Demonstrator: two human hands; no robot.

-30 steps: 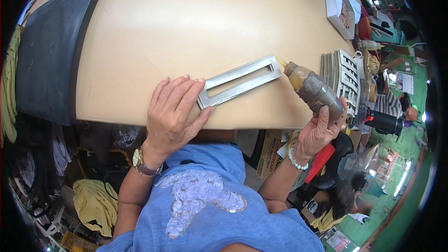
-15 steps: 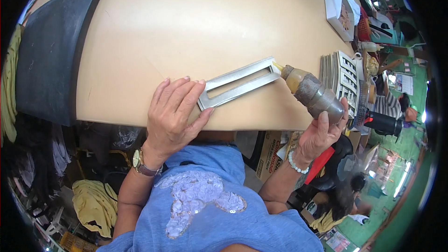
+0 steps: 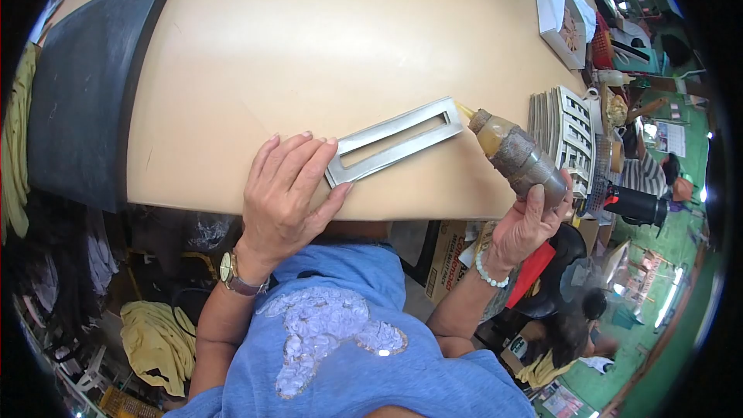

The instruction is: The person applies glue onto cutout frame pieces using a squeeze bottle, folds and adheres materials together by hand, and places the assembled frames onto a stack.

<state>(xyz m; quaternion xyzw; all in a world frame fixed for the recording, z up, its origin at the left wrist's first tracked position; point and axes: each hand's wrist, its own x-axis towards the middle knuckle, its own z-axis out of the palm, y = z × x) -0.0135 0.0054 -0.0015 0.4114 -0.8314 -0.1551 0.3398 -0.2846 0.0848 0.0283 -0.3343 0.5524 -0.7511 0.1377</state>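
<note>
A flat silver-grey rectangular frame [image 3: 402, 156] with one long slot lies at a slant near the table's front edge. My left hand [image 3: 288, 190] grips its left end, thumb on the near side and fingers across the far side. In my right hand [image 3: 534, 224] is a squeeze bottle [image 3: 526, 159], tilted, with a rough dark wrapping round its middle. Its yellowish nozzle points up and left, with the tip at the frame's right end; whether they touch I cannot tell.
Several stacked slotted pieces [image 3: 569, 128] stand at the table's right edge. Behind them is a white box [image 3: 561, 27] with small pieces inside. A dark curved panel [image 3: 97, 85] sits at the left. A black cylindrical object [image 3: 638, 205] is beyond the right edge.
The frame has turned slightly, so its slot shows more openly. The bottle has shifted a little, its nozzle now at the outer corner of the frame's right end. Both hands keep their holds.
</note>
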